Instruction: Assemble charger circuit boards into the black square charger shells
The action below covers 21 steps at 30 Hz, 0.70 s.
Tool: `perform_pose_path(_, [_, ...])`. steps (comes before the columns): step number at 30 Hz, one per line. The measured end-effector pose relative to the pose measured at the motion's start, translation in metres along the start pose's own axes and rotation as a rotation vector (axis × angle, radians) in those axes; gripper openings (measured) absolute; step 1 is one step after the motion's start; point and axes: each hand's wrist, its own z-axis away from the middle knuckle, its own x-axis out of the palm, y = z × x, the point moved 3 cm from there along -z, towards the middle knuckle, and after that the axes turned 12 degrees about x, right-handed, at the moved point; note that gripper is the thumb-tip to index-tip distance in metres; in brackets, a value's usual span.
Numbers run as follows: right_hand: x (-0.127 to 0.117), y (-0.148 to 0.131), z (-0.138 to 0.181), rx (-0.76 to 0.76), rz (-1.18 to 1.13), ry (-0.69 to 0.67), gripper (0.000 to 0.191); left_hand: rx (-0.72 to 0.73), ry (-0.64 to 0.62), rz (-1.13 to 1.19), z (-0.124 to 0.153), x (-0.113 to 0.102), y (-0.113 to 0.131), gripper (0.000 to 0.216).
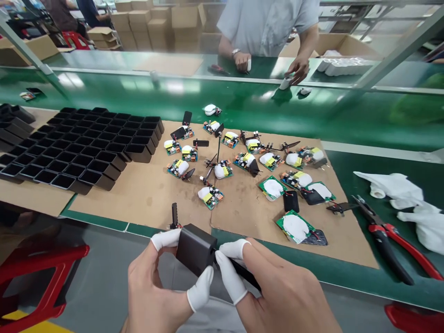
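Note:
White finger cots cover the thumb and fingertips of both my hands. My left hand (156, 286) is closed around a black plastic adapter housing (196, 247), held tilted just off the table's near edge. At the housing's right end my right hand (277, 286) pinches a slim black piece (247, 274); its tip meets a small opening there, and its exact kind is partly hidden by the fingers. Behind the housing a small black part with red wires (174, 215) shows. Farther in, loose circuit boards with white and yellow components (211, 198) lie on cardboard (145, 199).
Rows of open black housings (100, 157) stand at left. Red-handled cutters (385, 231) and white cloth-like scraps (398, 189) lie at right. Across the green bench (166, 99), a co-worker (268, 27) handles small white parts. A red stool (45, 277) is at lower left.

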Motion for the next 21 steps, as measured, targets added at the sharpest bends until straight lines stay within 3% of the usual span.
perform_pose_path(5, [0.022,-0.003,-0.005,0.027,0.051,-0.073,0.024,0.168,0.075,-0.196,-0.006,-0.003,0.002,0.045])
perform_pose_path(8, [0.042,-0.001,-0.004,0.022,0.025,-0.178,0.026,0.234,0.104,-0.2,-0.014,-0.008,0.001,0.043])
perform_pose_path(11, [0.055,0.001,-0.004,0.056,-0.046,-0.181,0.027,0.266,0.095,-0.146,-0.018,-0.011,-0.004,0.047])
perform_pose_path(21, [0.046,-0.001,-0.002,0.072,-0.232,-0.223,0.029,0.264,0.141,-0.109,-0.013,-0.01,-0.006,0.045])
